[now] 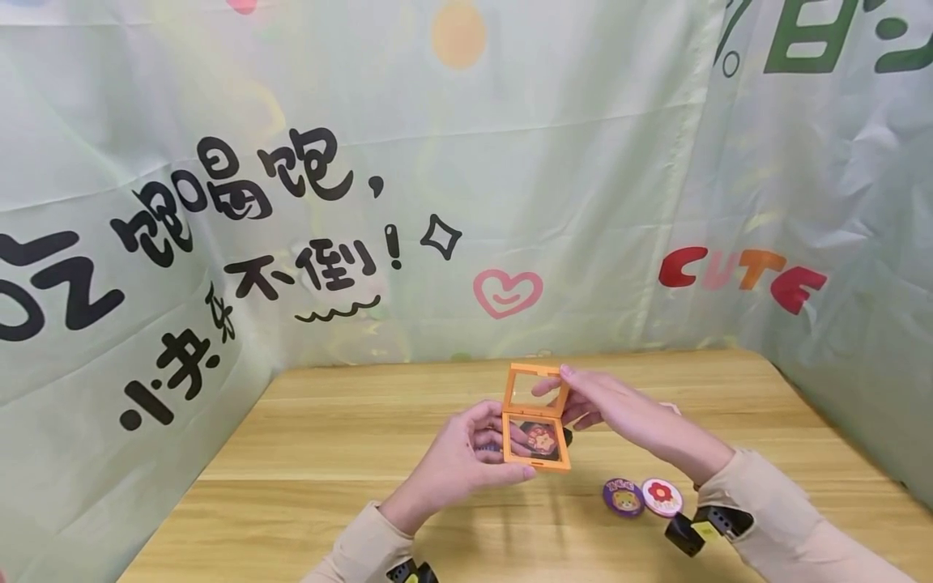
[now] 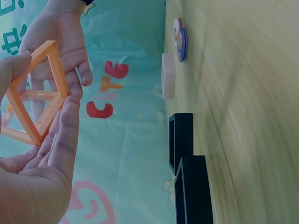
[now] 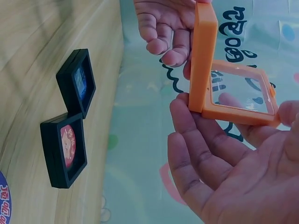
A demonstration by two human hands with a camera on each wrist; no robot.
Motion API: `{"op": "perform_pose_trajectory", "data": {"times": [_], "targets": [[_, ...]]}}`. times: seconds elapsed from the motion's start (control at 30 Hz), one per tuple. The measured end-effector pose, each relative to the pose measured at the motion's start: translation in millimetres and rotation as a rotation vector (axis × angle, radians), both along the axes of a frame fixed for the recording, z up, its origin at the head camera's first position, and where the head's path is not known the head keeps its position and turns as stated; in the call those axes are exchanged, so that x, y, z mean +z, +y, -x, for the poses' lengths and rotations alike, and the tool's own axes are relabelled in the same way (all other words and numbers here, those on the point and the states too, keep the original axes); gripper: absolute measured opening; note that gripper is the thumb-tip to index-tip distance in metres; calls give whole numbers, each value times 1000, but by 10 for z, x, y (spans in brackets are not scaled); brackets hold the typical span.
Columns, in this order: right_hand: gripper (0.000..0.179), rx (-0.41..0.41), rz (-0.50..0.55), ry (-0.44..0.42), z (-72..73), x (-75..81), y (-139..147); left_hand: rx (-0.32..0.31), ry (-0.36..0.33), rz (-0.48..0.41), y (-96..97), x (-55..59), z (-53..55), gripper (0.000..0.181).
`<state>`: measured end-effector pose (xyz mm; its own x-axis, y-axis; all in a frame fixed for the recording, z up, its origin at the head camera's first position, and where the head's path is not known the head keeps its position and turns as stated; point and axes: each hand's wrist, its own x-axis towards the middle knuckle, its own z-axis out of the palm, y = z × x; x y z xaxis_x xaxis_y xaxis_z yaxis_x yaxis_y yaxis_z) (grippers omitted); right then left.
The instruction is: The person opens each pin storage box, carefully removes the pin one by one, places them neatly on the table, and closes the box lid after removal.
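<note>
Thumb and fingers of the left hand (image 1: pixel 462 453) clamp the lower panel of a hinged square orange plastic frame with clear windows (image 1: pixel 526 414), while the right hand (image 1: pixel 608 405) pinches its raised panel at the right edge. The frame hangs open above the pale wood-grain table (image 1: pixel 328 470), right of centre. Beyond it rest two black square frames, one holding a red round badge (image 3: pixel 68 145) (I glimpse that one through the orange frame's lower window). Nearer, to the right, a purple round bear badge (image 1: pixel 623 497) sits beside a white round badge with a red flower (image 1: pixel 662 497).
</note>
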<state>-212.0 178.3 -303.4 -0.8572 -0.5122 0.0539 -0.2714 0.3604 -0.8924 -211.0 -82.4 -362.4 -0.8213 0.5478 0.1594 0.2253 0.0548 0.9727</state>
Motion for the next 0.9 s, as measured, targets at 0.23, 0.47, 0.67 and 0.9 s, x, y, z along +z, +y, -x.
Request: {"op": "perform_pose_trajectory", "data": {"times": [0.23, 0.47, 0.67, 0.9], "targets": [[55, 25, -35, 3, -21, -27, 22, 11, -35, -8, -33, 8, 23, 55], [52, 66, -82, 52, -61, -35, 47, 19, -35, -4, -54, 14, 46, 58], [55, 118, -85, 90, -76, -56, 52, 26, -40, -2, -63, 15, 56, 52], [54, 144, -98, 205, -74, -116, 52, 49, -38, 16, -61, 9, 76, 49]]}}
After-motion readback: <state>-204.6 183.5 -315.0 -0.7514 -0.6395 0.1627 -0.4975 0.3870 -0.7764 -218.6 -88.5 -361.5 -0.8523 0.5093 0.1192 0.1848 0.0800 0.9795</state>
